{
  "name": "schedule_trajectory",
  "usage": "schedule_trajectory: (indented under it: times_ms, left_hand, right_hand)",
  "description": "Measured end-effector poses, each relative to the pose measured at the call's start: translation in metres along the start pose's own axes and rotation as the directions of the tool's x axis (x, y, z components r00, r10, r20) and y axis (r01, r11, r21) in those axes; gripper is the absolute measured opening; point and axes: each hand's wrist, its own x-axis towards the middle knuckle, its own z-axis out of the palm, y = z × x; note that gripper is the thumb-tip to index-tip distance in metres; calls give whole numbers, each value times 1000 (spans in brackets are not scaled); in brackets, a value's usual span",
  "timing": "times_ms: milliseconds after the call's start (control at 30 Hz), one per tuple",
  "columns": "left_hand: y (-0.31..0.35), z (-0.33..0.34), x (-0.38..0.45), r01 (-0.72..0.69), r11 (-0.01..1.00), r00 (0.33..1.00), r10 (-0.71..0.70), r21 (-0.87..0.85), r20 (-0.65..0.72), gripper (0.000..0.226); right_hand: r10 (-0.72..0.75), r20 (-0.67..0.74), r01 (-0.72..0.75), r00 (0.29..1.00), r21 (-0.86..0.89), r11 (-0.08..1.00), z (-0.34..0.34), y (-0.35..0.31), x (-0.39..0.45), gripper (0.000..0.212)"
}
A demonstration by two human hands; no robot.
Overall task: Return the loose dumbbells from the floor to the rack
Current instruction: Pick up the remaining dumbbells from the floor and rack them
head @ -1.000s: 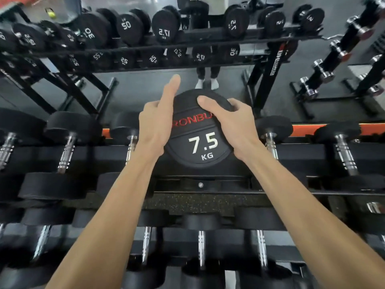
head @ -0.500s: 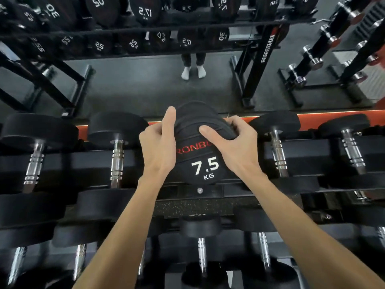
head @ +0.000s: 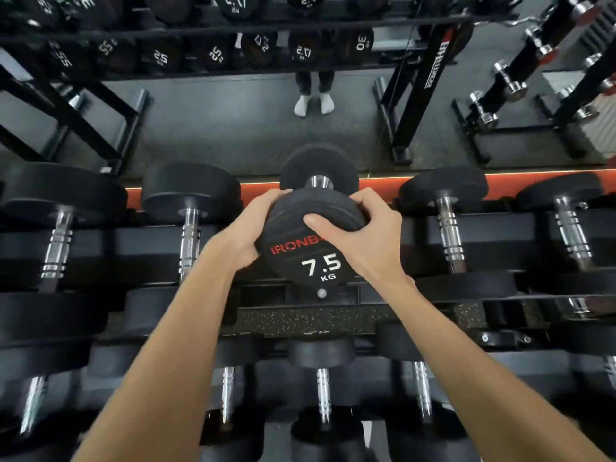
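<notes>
Nearest, on the lower tier of the rack (head: pixel 333 323), short black dumbbells lie with ribbed chrome handles running near to far. Above them both bare forearms reach to the upper tier. The left hand (head: pixel 248 228) cups the left rim of the 7.5 kg dumbbell (head: pixel 306 251), fingers curled over its top edge; the right hand (head: pixel 366 235) clasps the right rim, thumb flat on the face. That round matte face reads "IRONB…" in red, the rest hidden by the thumb, and "7.5 KG" in white. The dumbbell's long axis points away, near head lifted, far head by the orange strip (head: pixel 533 176). Similar black dumbbells flank it left and right. Beyond, a mirror (head: pixel 233 128) shows reversed numerals, 30, 17.5, 25, and white socks (head: pixel 313 103).
</notes>
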Motion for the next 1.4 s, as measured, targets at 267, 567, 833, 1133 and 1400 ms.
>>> schedule_trajectory:
  times_ms: [267, 567, 833, 1133, 1400]
  left_hand:
    - [31, 33, 36, 266, 784, 950, -312, 561, -13, 41]
    - [-21, 59, 64, 175, 891, 985, -159, 419, -73, 18]
    - [-46, 62, 69, 160, 893, 986, -166, 420, -23, 20]
    - [-36, 55, 54, 116, 655, 982, -188, 747, 12, 36]
    - [-50, 47, 33, -19, 491, 1000, -3, 871, 23, 20]
  right_hand:
    - [-193, 239, 225, 952, -115, 968, -1, 16, -14, 55]
    - [-159, 472, 371, 867, -399, 838, -12, 41, -29, 54]
    - [-115, 574, 434, 811, -458, 775, -10, 69, -50, 63]
    - [82, 640, 358, 764, -527, 771, -15, 49, -43, 66]
    - [128, 558, 261, 820, -563, 784, -30, 33, -53, 54]
